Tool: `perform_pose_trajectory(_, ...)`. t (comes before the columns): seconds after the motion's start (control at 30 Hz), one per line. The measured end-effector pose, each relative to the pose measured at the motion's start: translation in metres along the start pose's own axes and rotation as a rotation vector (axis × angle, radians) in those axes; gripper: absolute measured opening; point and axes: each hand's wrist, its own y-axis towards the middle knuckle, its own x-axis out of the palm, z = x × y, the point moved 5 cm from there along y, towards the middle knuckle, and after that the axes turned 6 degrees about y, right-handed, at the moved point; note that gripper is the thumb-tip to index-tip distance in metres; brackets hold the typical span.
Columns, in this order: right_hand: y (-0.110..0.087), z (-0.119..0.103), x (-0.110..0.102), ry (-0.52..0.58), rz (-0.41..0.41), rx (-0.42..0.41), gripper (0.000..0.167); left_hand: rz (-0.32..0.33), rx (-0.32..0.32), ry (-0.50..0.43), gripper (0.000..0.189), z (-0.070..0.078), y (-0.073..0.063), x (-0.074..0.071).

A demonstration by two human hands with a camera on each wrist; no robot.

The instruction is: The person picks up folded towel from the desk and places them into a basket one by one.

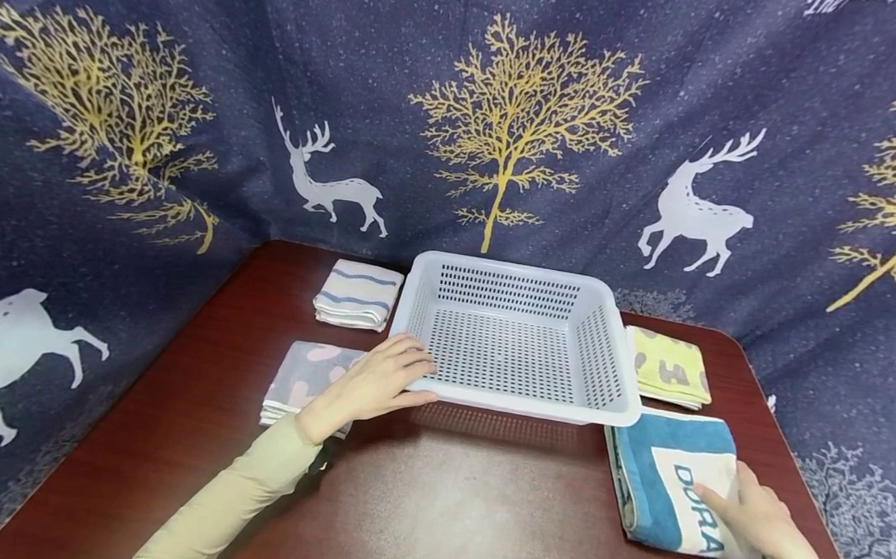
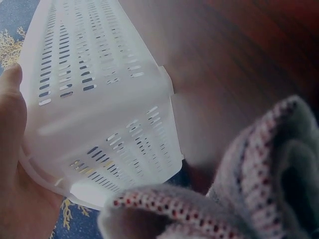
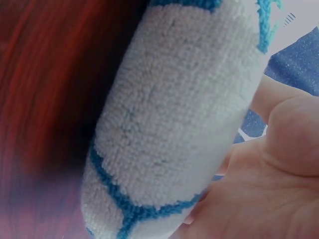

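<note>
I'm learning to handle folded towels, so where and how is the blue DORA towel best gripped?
Probably by the right edge of the blue DORA towel, coming from the right, thumb on top, fingers around the edge. It lies as a thick folded stack; that side faces tabletop, while the basket crowds its far-left corner. The right hand holds it there.

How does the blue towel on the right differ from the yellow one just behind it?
The blue towel has a white panel with big blue letters, while the yellow towel carries brownish-grey patches. The blue towel looks larger as folded than the yellow towel. The right hand grips the blue towel; no hand touches the yellow towel. Both are folded and lie on the table.
</note>
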Motion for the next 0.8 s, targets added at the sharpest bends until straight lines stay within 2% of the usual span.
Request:
perform_pose_trajectory(0.17, -0.001, -0.001, 0.002, -0.009, 0.010, -0.005, 0.096, 0.014, -0.007, -0.025, 0.058, -0.001, 0.000, 0.002)
perform_pose_trajectory(0.3, -0.002, -0.002, 0.004, -0.015, 0.006, -0.011, 0.095, 0.011, -0.004, 0.007, 0.058, 0.000, 0.000, 0.001)
perform_pose_trajectory(0.57, -0.005, -0.004, 0.009, -0.021, -0.043, -0.008, 0.098, -0.014, -0.017, 0.016, 0.048, 0.000, 0.000, 0.000)
perform_pose_trajectory(0.8, -0.009, -0.010, 0.011, -0.047, -0.031, -0.024, 0.097, -0.039, -0.043, 0.024, 0.041, 0.000, 0.000, 0.002)
